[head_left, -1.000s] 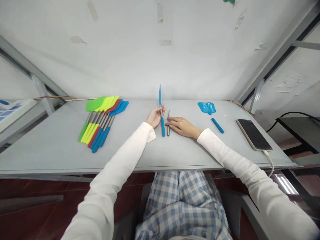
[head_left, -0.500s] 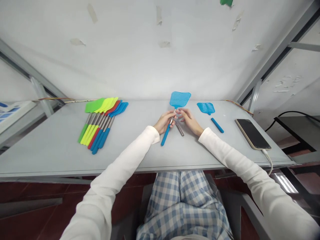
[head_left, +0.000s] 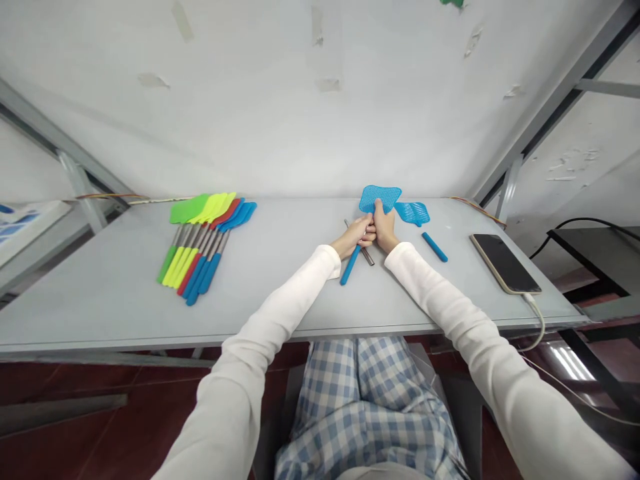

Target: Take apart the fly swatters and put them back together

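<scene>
Both hands meet on a blue fly swatter at the middle of the grey table [head_left: 125, 293]. My left hand [head_left: 354, 236] grips its shaft just above the blue handle [head_left: 349, 265]. My right hand [head_left: 385, 227] pinches the neck below the blue mesh head [head_left: 379, 197], which is raised toward the wall. A loose metal rod [head_left: 367, 255] lies on the table under my hands.
A fanned pile of several finished swatters [head_left: 203, 243] in green, yellow, red and blue lies at the left. A spare blue swatter head [head_left: 413, 212] and blue handle [head_left: 434, 247] lie to the right, and a phone [head_left: 505, 263] with a cable rests near the right edge.
My hands carried the swatter to the right and came together on its neck. The head turned from edge-on to flat-on. The loose rod swung to a slant.
</scene>
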Available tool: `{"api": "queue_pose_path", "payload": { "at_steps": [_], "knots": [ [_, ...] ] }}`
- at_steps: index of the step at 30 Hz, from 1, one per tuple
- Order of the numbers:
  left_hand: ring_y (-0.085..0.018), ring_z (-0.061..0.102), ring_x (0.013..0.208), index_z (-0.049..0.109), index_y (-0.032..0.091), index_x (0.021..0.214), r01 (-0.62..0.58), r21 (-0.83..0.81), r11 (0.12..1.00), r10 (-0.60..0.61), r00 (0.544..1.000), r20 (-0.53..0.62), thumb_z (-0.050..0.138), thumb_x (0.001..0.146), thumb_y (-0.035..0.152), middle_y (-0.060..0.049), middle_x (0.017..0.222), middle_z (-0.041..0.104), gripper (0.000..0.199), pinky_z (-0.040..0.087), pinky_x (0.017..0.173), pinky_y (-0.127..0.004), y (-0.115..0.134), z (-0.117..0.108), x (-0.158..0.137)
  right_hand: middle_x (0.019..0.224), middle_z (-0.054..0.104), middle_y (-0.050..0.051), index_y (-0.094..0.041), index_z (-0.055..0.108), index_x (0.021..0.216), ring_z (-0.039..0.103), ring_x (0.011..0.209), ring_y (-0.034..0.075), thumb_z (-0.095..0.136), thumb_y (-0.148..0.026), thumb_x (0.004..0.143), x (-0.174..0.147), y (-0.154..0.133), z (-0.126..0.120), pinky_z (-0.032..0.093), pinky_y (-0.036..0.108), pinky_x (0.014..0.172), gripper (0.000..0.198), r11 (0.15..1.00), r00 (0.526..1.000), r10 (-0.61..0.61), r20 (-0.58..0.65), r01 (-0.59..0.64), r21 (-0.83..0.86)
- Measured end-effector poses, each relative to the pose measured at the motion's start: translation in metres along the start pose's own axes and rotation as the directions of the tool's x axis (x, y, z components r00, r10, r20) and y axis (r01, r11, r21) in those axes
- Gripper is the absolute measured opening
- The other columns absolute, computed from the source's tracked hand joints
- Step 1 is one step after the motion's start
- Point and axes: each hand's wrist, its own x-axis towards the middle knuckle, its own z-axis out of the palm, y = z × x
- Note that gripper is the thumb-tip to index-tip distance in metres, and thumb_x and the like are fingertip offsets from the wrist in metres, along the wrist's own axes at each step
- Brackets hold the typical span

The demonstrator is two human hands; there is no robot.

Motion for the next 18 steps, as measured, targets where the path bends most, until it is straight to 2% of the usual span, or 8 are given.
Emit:
{"api": "queue_pose_path", "payload": {
  "at_steps": [5,18],
  "knots": [
    [0.0,0.018,0.032,0.033,0.02,0.071,-0.01,0.023,1.0,0.011,0.999,-0.042,0.035,0.098,0.031,0.011,0.053,0.026,0.03,0.008,0.033,-0.01,0.0,0.002,-0.001,0.053,0.04,-0.006,-0.022,0.035,0.056,0.038,0.052,0.008,0.051,-0.053,0.085,0.005,-0.002,0.007,0.033,0.023,0.052,0.045,0.998,0.998,-0.005,-0.068,0.001,-0.062],
    [0.0,0.018,0.033,0.033,0.019,0.07,-0.018,0.044,0.999,0.025,0.989,-0.146,0.034,0.098,0.024,0.011,0.051,0.023,0.029,0.007,0.034,-0.011,0.0,0.019,-0.004,0.054,0.04,-0.005,-0.024,0.031,0.058,0.037,0.052,0.009,0.052,-0.051,0.084,0.004,-0.009,0.003,0.035,0.024,0.049,0.043,0.998,0.987,0.066,-0.146,-0.065,0.009]
  ]
}}
